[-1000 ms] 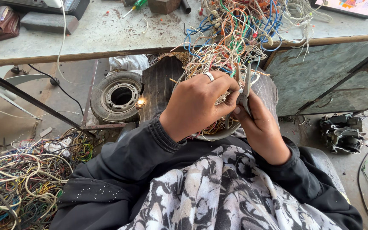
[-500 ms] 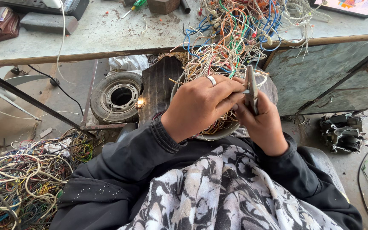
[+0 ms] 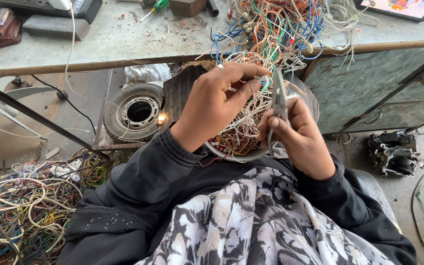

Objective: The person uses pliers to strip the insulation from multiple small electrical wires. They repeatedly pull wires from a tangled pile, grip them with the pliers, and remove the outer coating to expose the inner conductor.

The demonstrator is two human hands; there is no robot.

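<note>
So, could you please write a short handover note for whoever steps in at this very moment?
Left hand: fingers pinching thin wires in the tangled wire bundle held over the lap.
Right hand: gripping metal pliers, tips up at the wires beside the left fingers.
Bowl: on the lap under the bundle, its rim showing.
More wires spill off the bench edge above; a separate wire heap lies on the floor to the left.
Done: cannot tell how much is worked.
Left: most of the bundle looks tangled.

Bowl [image 3: 231, 156] mostly hidden under wires [image 3: 244, 125], hands.
</note>
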